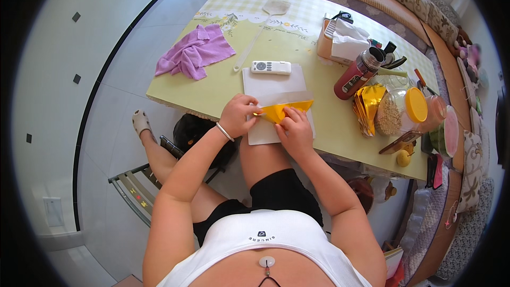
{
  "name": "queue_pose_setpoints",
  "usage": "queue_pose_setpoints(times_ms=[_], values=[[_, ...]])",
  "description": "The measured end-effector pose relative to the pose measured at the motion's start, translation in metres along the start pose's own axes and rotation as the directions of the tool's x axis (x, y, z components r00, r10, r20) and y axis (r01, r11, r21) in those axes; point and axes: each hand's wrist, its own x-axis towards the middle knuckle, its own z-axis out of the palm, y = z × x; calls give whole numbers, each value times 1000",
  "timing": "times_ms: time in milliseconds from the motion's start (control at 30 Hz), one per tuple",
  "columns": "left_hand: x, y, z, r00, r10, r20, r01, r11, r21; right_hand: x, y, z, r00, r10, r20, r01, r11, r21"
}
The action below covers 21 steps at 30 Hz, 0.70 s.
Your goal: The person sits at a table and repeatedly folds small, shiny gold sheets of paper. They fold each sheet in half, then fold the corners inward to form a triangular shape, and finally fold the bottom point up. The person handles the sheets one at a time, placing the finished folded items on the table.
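A folded yellow paper (282, 110) lies on a white sheet (273, 87) at the table's (212, 87) near edge, its left corner pinched by the left hand (240, 115) and its near edge pressed by the right hand's (295, 132) fingertips, with a white remote (271, 67) just beyond.

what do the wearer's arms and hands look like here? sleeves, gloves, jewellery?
Both forearms are bare: no sleeves, no gloves. The left hand has a thin white bangle at the wrist. The right hand shows no jewellery. A white sleeveless top leaves both arms uncovered to the shoulder.
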Motion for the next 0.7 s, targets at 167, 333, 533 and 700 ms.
queue_pose_setpoints(times_ms=[167, 333, 533, 700], values=[[10, -19, 13, 988, -157, -9, 156, 987, -36, 2, 0, 8, 994, 90, -64, -91, 996, -17], [20, -12, 20, 978, -211, 0, 210, 975, 74, 3, -3, 10, 992, 116, -58, -121, 989, -85], [23, -9, 22, 972, -235, 24, 231, 966, 116, 9, -8, 4, 996, 84, -13, -85, 985, -153], [26, 2, 18, 961, -272, 40, 262, 950, 170, 8, -2, 10, 1000, -3, 20, 9, 957, -291]])
